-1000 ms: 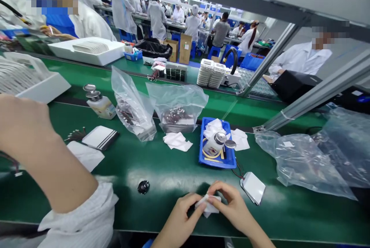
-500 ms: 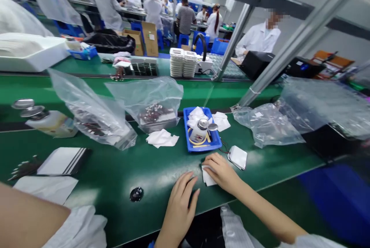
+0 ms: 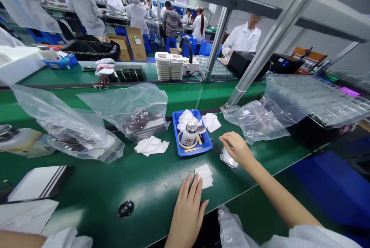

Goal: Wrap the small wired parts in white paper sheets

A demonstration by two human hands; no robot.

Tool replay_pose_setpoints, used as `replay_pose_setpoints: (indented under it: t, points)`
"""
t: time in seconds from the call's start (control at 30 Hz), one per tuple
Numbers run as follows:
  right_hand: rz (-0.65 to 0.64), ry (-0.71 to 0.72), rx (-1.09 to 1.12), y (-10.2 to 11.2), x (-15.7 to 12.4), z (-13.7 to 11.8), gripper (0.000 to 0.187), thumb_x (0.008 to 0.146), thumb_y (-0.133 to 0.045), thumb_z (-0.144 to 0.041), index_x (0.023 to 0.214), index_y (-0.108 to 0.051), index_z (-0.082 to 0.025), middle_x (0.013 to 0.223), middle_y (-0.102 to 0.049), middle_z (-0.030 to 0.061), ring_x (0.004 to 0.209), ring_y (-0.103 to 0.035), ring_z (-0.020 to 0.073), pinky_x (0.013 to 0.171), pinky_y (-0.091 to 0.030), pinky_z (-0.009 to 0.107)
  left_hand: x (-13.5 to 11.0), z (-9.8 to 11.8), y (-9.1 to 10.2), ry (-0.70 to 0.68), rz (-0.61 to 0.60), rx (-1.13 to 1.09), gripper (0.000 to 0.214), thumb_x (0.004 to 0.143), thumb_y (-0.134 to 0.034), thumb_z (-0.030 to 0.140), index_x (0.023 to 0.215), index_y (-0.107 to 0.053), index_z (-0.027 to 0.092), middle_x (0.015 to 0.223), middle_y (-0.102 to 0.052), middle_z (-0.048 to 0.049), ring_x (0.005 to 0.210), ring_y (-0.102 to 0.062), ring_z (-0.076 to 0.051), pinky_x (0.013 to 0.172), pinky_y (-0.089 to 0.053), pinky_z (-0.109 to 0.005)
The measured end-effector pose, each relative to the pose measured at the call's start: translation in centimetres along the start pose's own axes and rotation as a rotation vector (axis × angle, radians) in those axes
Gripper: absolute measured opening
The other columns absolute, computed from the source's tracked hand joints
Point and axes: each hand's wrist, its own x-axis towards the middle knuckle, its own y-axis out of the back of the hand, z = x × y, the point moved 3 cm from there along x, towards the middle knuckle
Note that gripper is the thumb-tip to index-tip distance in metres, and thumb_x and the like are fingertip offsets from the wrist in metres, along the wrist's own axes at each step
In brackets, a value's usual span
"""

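Observation:
My left hand [image 3: 189,205] lies nearly flat on the green bench, fingers stretched. Its fingertips touch or sit just beside a folded white cloth or tissue [image 3: 205,176]. My right hand [image 3: 236,148] is over a small stack of flat white-faced pieces [image 3: 229,159], which have silvery edges and dark wires. Its fingers are slightly bent and apart, with nothing seen between them; the hand partly covers the stack. Behind the cloth stands a blue tray [image 3: 194,153]. In it are a pump bottle [image 3: 189,136] with a metal top, crumpled white tissue and a yellow loop.
Clear plastic bags [image 3: 143,124] of wired parts line the back left. A round black piece [image 3: 126,209] lies on the bench [image 3: 153,194]. White-faced strips [image 3: 37,180] are at left, near another person's sleeve [image 3: 68,238]. A metal post [image 3: 260,47] slants up at right.
My right hand has left the folded white cloth and moved right and away, over the white-faced stack. My left hand has flattened beside the cloth. The camera view has shifted right.

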Motion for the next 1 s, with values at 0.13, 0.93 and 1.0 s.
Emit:
replay_pose_setpoints:
  t: [0.13,0.93,1.0]
  points:
    - [0.019,-0.020,0.031,-0.2,2.2,0.7,0.017,0.099,-0.046,-0.021,0.100,-0.063,-0.020,0.092,-0.067,0.0093,0.089,-0.062,0.0228,0.079,-0.049,0.037,0.0,0.2,0.3,-0.026,-0.008,0.032,0.055,0.098,-0.047,0.028,0.150,-0.034,0.014,0.156,-0.039,-0.0070,0.143,-0.038,-0.030,0.107,-0.049,-0.043]
    - [0.097,-0.570,-0.216,6.7,-0.7,11.9,0.068,0.092,-0.054,-0.050,0.145,-0.035,-0.012,0.151,-0.042,0.0169,0.142,-0.038,0.0281,0.118,-0.032,0.048,-0.4,-0.6,-0.5,-0.072,0.034,-0.077,0.062,0.099,-0.044,0.033,0.155,-0.022,0.015,0.153,-0.042,-0.0136,0.142,-0.037,-0.036,0.107,-0.045,-0.052]
    - [0.151,-0.486,-0.145,6.3,-0.5,9.3,0.078,0.089,-0.057,-0.058,0.149,-0.030,-0.016,0.156,-0.034,0.0160,0.147,-0.029,0.0296,0.120,-0.028,0.052,-0.4,-0.6,-0.4,-0.077,0.033,-0.069,0.063,0.100,-0.044,0.034,0.156,-0.021,0.015,0.153,-0.042,-0.0136,0.142,-0.037,-0.036,0.107,-0.045,-0.052]
